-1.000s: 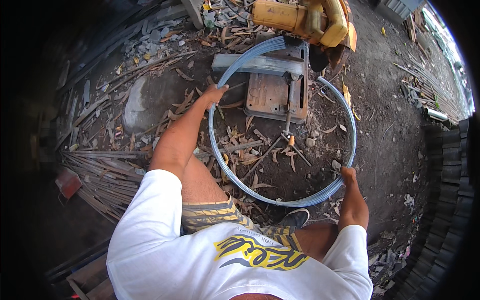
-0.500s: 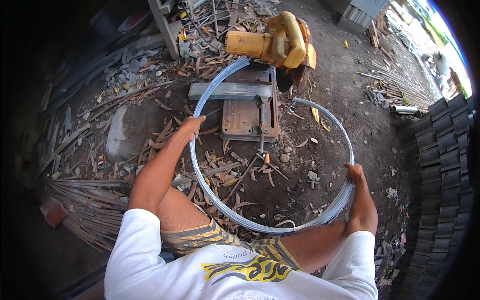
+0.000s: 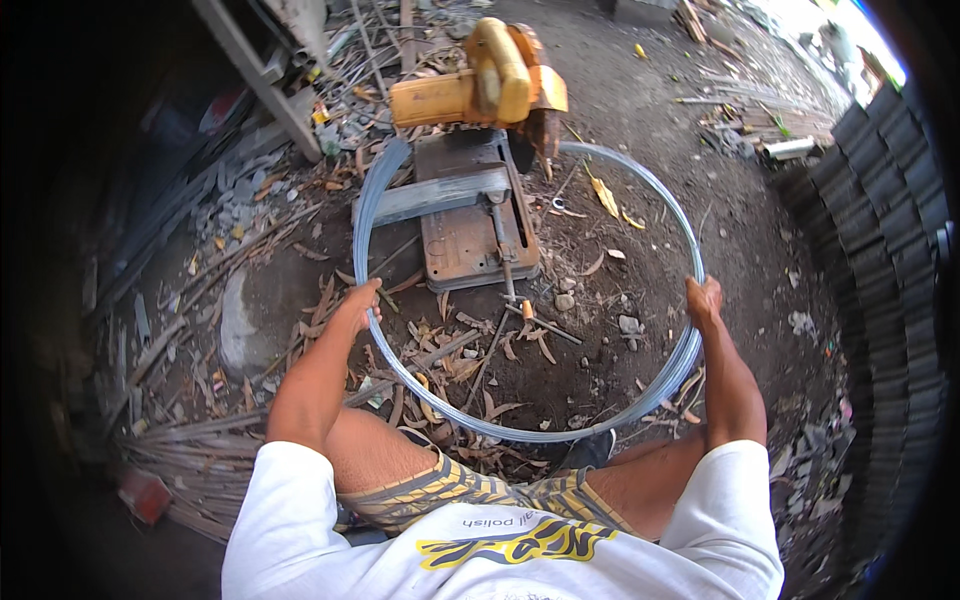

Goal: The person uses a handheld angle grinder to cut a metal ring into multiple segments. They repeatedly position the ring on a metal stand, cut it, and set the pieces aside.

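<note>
A large coil of silvery wire (image 3: 545, 436) is stretched between my two hands in front of my knees. My left hand (image 3: 362, 303) is closed around the coil's left side. On the opposite side, my right hand (image 3: 704, 297) grips the bundle, its fingers wrapped round the strands. Beyond them stands a yellow-orange chop saw (image 3: 430, 98) on a rusty metal base (image 3: 462, 250). The far part of the coil passes behind or under the saw head, where I cannot follow it. A flat metal bar (image 3: 435, 197) lies across the base beside the saw's clamp screw (image 3: 503, 245).
Stacked dark roof tiles (image 3: 868, 250) rise along the right. Thin sticks (image 3: 205, 455) are piled at the left, near a reddish block (image 3: 145, 495). A wooden post (image 3: 265, 85) leans at the far left. Dry leaves and small stones (image 3: 630, 326) litter the dirt ground.
My right hand has moved farther forward and the coil's near edge has lifted away from my lap. Its right far part now reaches up to the saw. The view has shifted slightly.
</note>
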Available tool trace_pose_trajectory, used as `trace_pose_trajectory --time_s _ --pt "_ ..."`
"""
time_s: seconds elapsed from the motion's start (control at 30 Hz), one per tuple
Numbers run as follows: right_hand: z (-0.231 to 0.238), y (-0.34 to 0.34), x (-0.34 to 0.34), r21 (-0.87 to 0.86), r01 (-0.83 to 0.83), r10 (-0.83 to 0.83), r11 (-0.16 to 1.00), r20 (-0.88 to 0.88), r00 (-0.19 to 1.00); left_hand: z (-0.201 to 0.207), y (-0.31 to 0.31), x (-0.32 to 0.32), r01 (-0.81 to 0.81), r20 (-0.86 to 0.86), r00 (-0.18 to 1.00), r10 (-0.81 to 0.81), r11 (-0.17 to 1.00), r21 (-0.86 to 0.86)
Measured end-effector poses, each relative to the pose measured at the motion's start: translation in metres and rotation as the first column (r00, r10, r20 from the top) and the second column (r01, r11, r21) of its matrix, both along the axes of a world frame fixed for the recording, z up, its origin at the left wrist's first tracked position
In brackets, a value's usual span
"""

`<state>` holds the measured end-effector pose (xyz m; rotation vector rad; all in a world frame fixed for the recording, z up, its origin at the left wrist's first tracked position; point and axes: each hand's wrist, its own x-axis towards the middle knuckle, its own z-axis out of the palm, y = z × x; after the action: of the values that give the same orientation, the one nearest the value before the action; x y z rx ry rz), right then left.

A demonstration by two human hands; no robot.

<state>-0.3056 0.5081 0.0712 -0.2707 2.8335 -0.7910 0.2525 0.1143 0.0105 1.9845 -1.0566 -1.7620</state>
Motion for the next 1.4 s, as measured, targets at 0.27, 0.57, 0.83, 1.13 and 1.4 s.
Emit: trace_pose_trajectory --time_s 0.27,0.57,0.83,1.13,1.4 --pt "0.018 0.013 -0.02 -0.138 0.007 -0.021 0.99 -0.103 0.994 -0.016 0.029 -0.015 -0.091 -0.112 0.99 0.091 0.996 0.002" --pt "0.04 0.056 -0.038 -0.314 0.125 -0.194 0.941 -0.199 0.961 0.063 0.067 -0.055 -0.008 -0.285 0.957 -0.061 0.973 -0.232" --pt "0.095 0.067 -0.061 -0.742 0.059 -0.348 0.668 -0.242 0.906 0.124 0.058 -0.076 0.013 -0.479 0.85 -0.222 0.916 -0.402" --pt "0.138 0.054 -0.061 -0.8 0.081 -0.549 0.595 -0.33 0.768 0.144 0.057 -0.097 0.14 -0.347 0.829 -0.439 0.763 -0.631" --pt "0.161 0.07 -0.073 -0.917 0.105 -0.627 0.385 -0.176 0.759 0.191 0.069 -0.108 -0.052 -0.477 0.79 -0.384 0.735 -0.676"
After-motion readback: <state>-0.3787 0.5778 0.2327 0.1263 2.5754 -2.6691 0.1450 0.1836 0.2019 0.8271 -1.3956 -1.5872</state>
